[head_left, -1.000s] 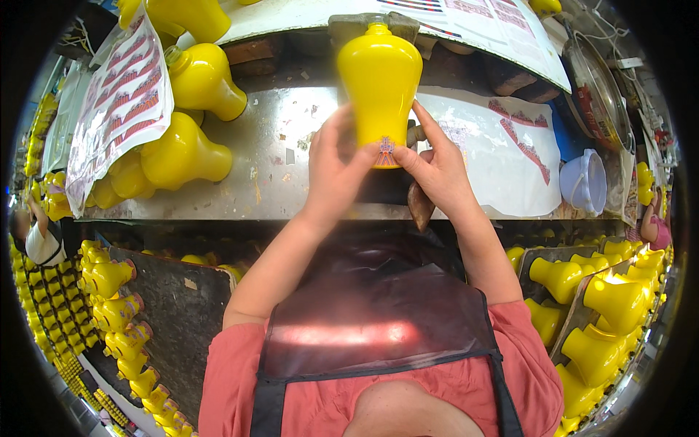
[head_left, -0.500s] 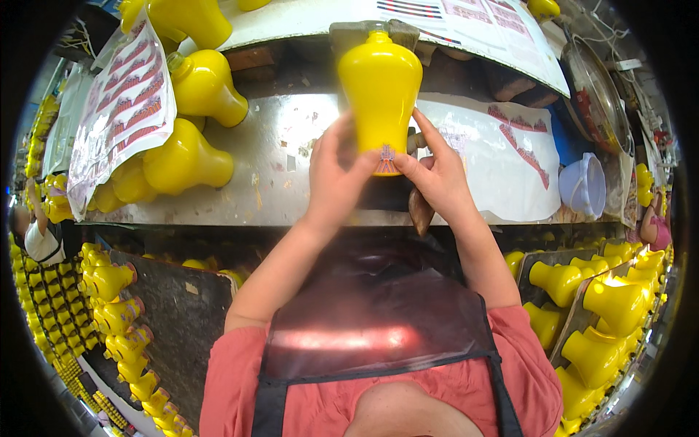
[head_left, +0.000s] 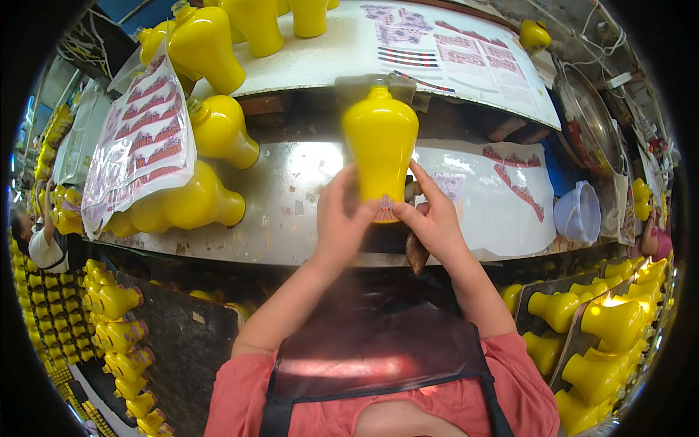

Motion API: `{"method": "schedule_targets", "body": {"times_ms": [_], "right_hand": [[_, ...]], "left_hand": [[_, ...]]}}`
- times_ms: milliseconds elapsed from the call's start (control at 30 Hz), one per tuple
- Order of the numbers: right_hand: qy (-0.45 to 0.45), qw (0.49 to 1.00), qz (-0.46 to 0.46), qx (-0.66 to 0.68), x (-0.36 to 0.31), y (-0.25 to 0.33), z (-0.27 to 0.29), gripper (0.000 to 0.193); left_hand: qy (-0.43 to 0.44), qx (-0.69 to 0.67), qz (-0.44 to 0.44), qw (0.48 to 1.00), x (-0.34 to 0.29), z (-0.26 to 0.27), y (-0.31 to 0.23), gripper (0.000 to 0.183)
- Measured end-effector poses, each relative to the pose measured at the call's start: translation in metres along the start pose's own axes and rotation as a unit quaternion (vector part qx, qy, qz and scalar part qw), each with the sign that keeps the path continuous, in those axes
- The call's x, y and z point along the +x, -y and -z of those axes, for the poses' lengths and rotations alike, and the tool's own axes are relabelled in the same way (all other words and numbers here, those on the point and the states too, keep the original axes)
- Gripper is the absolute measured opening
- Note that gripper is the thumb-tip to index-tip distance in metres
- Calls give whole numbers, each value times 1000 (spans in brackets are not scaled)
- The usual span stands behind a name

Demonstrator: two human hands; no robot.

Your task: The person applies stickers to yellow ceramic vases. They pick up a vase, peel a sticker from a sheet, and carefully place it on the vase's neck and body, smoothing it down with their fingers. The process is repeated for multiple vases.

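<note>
Watching left hand (head_left: 338,222) and right hand (head_left: 437,224) cup yellow vase (head_left: 380,142) near base, fingers part-bent round it, thumbs at patterned decal (head_left: 385,207).

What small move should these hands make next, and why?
Probably a gentle thumb stroke over the patterned patch: the left hand and right hand hold the yellow vase near its base, thumbs at the patch's sides. Whether its edges lie flat, I can't tell.
</note>
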State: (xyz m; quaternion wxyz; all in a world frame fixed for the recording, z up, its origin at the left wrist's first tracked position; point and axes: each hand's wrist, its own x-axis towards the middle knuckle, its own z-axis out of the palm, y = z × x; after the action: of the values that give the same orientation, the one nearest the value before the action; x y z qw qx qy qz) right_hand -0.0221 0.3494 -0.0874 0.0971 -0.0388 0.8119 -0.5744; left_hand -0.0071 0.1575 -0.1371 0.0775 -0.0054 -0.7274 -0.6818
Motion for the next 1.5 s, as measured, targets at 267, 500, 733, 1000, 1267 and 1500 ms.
{"method": "schedule_targets", "body": {"times_ms": [267, 500, 733, 1000, 1267, 1500], "right_hand": [[-8, 1000, 7, 4, 1, 5, -1, 83], [-8, 1000, 17, 7, 3, 6, -1, 84], [4, 1000, 13, 24, 0, 6, 1, 83], [-10, 997, 22, 73, 7, -8, -1, 73], [12, 1000, -9, 1, 0, 2, 1, 75], [-8, 1000, 5, -25, 1, 4, -2, 76]], "left_hand": [[2, 7, -22, 1000, 1, 0, -2, 63], [4, 6, -31, 999, 1, 0, -4, 62], [-2, -17, -30, 999, 1, 0, 6, 61], [12, -110, 11, 994, 2, 4, 7, 62], [13, -44, -10, 999, 1, 3, 5, 67], [14, -49, -6, 999, 1, 3, 4, 67]]}}
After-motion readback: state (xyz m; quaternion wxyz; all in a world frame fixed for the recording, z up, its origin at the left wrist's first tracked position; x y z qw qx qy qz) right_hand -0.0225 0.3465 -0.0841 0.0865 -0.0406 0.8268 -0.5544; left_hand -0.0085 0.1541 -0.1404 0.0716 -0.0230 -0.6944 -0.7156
